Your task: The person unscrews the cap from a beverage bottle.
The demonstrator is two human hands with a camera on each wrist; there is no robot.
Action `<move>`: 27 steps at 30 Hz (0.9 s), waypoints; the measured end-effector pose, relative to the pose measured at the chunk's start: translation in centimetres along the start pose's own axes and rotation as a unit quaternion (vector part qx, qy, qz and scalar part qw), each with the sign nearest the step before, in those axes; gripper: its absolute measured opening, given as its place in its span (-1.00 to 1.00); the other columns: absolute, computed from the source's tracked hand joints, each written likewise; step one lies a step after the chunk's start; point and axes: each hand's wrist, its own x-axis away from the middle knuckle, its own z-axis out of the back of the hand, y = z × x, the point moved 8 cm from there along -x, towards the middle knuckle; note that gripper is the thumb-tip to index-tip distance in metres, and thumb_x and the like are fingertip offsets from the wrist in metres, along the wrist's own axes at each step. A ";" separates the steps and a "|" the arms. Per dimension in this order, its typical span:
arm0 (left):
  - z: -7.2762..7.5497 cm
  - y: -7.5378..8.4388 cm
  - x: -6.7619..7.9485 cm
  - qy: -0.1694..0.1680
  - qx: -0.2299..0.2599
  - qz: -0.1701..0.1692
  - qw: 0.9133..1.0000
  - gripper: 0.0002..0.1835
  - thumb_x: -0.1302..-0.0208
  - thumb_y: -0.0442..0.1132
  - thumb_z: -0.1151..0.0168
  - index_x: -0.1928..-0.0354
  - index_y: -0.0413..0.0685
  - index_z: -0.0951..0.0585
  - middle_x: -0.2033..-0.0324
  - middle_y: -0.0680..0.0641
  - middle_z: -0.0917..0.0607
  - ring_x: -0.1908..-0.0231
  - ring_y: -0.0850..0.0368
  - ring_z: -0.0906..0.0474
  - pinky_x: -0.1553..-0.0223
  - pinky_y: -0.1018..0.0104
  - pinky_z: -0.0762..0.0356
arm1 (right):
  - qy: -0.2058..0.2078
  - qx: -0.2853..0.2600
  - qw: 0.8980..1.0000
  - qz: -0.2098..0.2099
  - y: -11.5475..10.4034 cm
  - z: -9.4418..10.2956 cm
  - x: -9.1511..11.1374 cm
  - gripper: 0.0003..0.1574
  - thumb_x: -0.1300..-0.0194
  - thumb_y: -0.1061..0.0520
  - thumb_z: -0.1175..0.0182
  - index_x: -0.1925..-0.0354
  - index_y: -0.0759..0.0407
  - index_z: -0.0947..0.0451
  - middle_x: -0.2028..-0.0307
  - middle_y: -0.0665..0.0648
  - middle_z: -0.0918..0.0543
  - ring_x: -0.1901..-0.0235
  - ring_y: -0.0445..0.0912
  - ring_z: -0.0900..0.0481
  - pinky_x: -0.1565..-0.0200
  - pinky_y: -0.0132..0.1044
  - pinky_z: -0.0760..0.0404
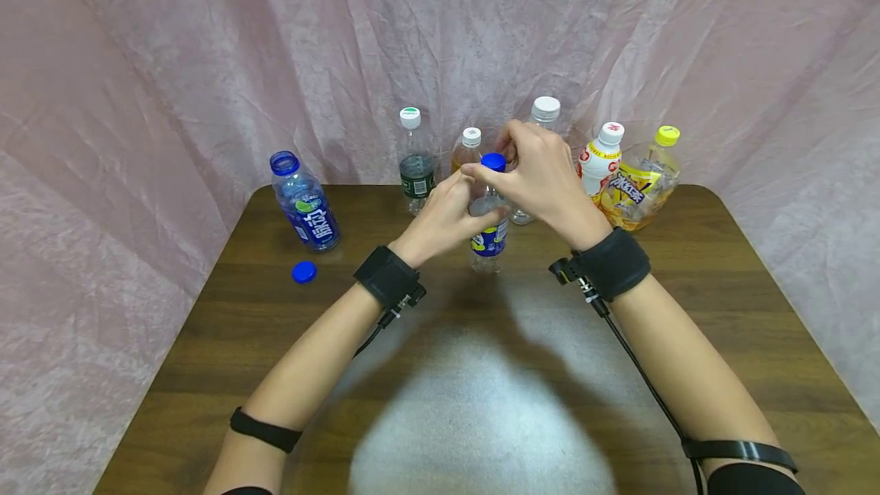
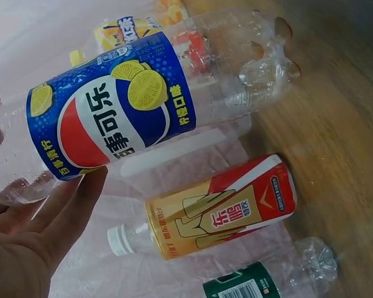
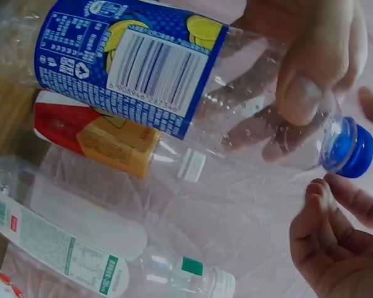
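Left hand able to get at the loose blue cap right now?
Probably not: the left hand grips the lemon-print bottle, though nothing else seems in the way of the loose blue cap.

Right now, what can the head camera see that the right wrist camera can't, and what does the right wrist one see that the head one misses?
Only the head view shows the open blue bottle, the loose blue cap in front of it, and the yellow-capped bottle. Only the right wrist view shows the barcode on the held bottle. Both show that held bottle with its own blue cap, the left hand gripping it, and the right hand up by the cap.
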 end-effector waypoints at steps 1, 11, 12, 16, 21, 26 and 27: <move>-0.1 0.0 0.0 -0.002 -0.001 0.001 1.000 -0.37 -0.35 -0.03 -0.41 -0.39 -0.04 -0.47 0.04 -0.06 -0.60 0.09 0.04 -0.53 0.04 0.21 -0.55 | 0.005 0.009 1.000 -0.003 0.0 -0.1 0.1 -0.39 -0.15 -0.23 -0.54 0.30 0.26 -0.58 0.46 0.16 -0.58 0.48 0.00 -0.51 0.39 -0.20 -0.40; -0.3 -0.2 0.0 0.001 -0.009 0.000 1.000 -0.31 -0.35 -0.03 -0.42 -0.42 -0.07 -0.40 -0.01 -0.07 -0.59 0.03 -0.05 -0.58 0.01 0.21 -0.57 | 0.002 0.002 0.999 0.039 -0.6 0.0 0.4 -0.60 -0.22 -0.04 -0.51 0.25 0.29 -0.74 0.38 0.21 -0.68 0.40 0.05 -0.59 0.33 -0.16 -0.46; -0.2 -0.2 0.0 0.004 -0.009 -0.001 1.000 -0.32 -0.34 -0.03 -0.43 -0.39 -0.08 -0.41 0.01 -0.08 -0.60 0.04 -0.07 -0.58 0.02 0.21 -0.56 | -0.005 -0.003 0.999 0.041 -0.7 0.0 0.3 -0.64 -0.24 -0.01 -0.50 0.21 0.28 -0.76 0.34 0.21 -0.71 0.36 0.06 -0.63 0.31 -0.14 -0.50; -0.1 -0.3 0.0 0.012 -0.013 -0.005 1.000 -0.40 -0.33 -0.02 -0.44 -0.25 -0.13 -0.44 0.14 -0.10 -0.57 0.10 -0.12 -0.58 0.11 0.22 -0.51 | -0.047 -0.032 0.998 0.040 -0.9 -0.4 0.3 -0.73 -0.30 0.17 -0.36 0.06 0.26 -0.77 0.18 0.22 -0.75 0.17 0.09 -0.68 0.16 -0.06 -0.59; 0.0 -0.2 0.0 0.011 -0.014 -0.002 1.000 -0.36 -0.33 -0.01 -0.43 -0.29 -0.14 -0.41 0.16 -0.10 -0.55 0.11 -0.10 -0.55 0.13 0.22 -0.48 | -0.086 -0.082 0.992 0.038 -1.1 -0.8 0.3 -0.63 -0.27 0.31 -0.20 -0.02 0.21 -0.75 0.02 0.17 -0.78 -0.06 0.05 -0.67 -0.06 -0.05 -0.59; -0.1 -0.2 0.1 0.005 -0.010 0.006 1.000 -0.29 -0.33 -0.02 -0.44 -0.40 -0.08 -0.38 -0.03 -0.15 -0.63 0.03 -0.07 -0.60 0.00 0.17 -0.58 | -0.074 -0.096 0.992 0.027 -0.9 -0.7 0.3 -0.62 -0.36 0.11 -0.31 -0.09 0.20 -0.70 -0.04 0.19 -0.77 0.03 0.03 -0.75 -0.04 -0.05 -0.67; 0.0 -0.2 0.1 0.006 -0.012 0.005 1.000 -0.30 -0.32 -0.02 -0.44 -0.40 -0.06 -0.39 -0.05 -0.14 -0.63 0.02 -0.07 -0.62 -0.01 0.16 -0.60 | -0.062 -0.088 0.994 0.019 -0.7 -0.6 0.3 -0.58 -0.35 0.03 -0.35 -0.10 0.21 -0.69 -0.02 0.20 -0.77 0.07 0.04 -0.76 0.00 -0.07 -0.68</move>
